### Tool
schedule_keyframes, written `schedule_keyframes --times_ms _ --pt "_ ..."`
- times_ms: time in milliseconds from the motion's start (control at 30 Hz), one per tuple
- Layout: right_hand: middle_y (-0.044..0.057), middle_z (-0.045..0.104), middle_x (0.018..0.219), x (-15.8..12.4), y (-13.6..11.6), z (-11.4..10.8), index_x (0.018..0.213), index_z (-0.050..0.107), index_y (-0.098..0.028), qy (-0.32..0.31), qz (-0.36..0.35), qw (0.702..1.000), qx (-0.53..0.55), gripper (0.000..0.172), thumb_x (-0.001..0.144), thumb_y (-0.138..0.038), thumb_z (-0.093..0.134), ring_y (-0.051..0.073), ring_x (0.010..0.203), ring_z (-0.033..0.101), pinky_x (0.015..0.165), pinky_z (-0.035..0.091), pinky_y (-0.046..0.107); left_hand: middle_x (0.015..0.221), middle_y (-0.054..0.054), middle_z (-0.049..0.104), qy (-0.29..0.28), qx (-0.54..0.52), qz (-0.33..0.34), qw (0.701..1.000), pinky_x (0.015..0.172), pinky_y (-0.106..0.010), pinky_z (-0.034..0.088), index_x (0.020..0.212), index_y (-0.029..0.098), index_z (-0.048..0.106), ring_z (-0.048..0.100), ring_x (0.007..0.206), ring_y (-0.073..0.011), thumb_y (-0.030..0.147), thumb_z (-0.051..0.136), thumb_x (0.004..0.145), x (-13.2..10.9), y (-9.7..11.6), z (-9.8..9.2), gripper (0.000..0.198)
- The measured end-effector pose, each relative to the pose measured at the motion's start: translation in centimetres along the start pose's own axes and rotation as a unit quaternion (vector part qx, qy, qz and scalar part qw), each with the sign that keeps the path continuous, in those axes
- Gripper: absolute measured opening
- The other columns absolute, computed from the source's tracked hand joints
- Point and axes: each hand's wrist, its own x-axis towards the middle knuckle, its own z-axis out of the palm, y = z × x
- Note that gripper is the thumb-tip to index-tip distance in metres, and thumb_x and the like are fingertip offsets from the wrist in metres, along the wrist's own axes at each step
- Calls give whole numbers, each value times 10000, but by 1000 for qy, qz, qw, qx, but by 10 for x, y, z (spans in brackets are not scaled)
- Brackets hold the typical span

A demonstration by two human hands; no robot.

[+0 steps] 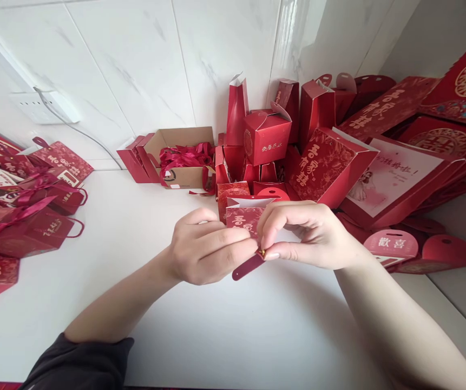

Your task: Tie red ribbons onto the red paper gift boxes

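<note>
Above the white table, my left hand (214, 252) is curled against a small red gift box (243, 215) with pale lettering, its fingertips close to my right hand (308, 233). Thumb and forefinger of the right hand pinch a tiny gold-coloured fastener (262, 252) at the end of a dark red strap (247, 268). The strap's free end, with a small hole, sticks out below my left fingers. My fingers cover the lower part of the box and most of the fastener.
A brown cardboard box (190, 177) of dark red ribbons (186, 155) stands by the tiled wall. Red gift boxes (267, 136) are stacked behind my hands and along the right. More boxes with ribbons (33, 233) lie at left. A cable (76, 130) hangs from a wall socket (46, 107).
</note>
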Motion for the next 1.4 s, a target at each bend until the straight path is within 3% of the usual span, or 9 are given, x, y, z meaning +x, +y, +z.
schedule_keyframes --times_ms 167,333,433,533,700,867,933,1133,1400 --pt "28 686 823 0 3 0 874 676 -175 -5 5 1000 11 71 839 -135 722 158 802 661 729 592 321 713 48 741 5 4 4 1000 506 -284 380 785 233 639 580 482 -79 135 616 815 0 -1 0 104" --pt "28 682 813 0 6 2 865 667 -166 -12 -2 1000 14 84 830 -123 730 151 785 653 717 568 300 721 66 740 -30 2 4 1000 475 -278 362 748 261 643 583 473 -78 162 661 778 0 3 -7 104" --pt "33 681 807 0 5 3 868 663 -160 -14 -3 1000 22 89 830 -112 728 154 782 654 703 564 297 665 51 712 -64 -19 -74 995 450 -279 334 740 272 655 567 452 -86 217 651 805 -2 8 -8 85" --pt "42 686 815 -1 2 4 886 665 -155 -12 -9 1000 13 103 828 -93 724 154 778 655 700 563 298 655 39 697 -59 -34 -122 990 464 -282 334 773 277 663 564 465 -95 283 639 836 -6 10 -7 68" --pt "48 696 827 0 0 2 891 672 -152 -6 -21 1000 -10 114 817 -96 739 153 789 658 715 566 296 720 41 722 9 2 -41 999 513 -273 392 848 267 641 586 501 -87 282 619 864 -8 6 0 32" --pt "39 700 839 0 3 0 963 684 -146 -1 -47 999 -9 230 765 -111 795 138 749 649 698 564 287 699 23 728 46 -46 -4 998 504 -258 400 853 202 615 608 522 -79 188 570 892 -2 1 8 61" --pt "38 700 827 1 3 0 951 697 -144 11 -65 997 -31 214 765 -106 794 142 747 648 691 562 293 710 -2 735 45 -94 -24 994 506 -256 408 874 175 608 635 551 -89 181 552 903 -1 1 10 63" --pt "59 714 862 2 -2 1 964 714 -142 51 -86 990 -103 171 814 -60 724 149 773 653 677 557 288 651 -24 684 17 -230 -175 957 540 -252 462 814 178 585 609 555 -116 179 582 897 1 5 11 83" --pt "71 730 951 0 -5 9 1009 686 -165 103 -50 962 -249 181 851 -80 657 175 868 684 778 570 299 627 32 665 62 -100 -193 974 564 -244 446 766 183 579 585 533 -93 89 657 813 -4 4 18 130"
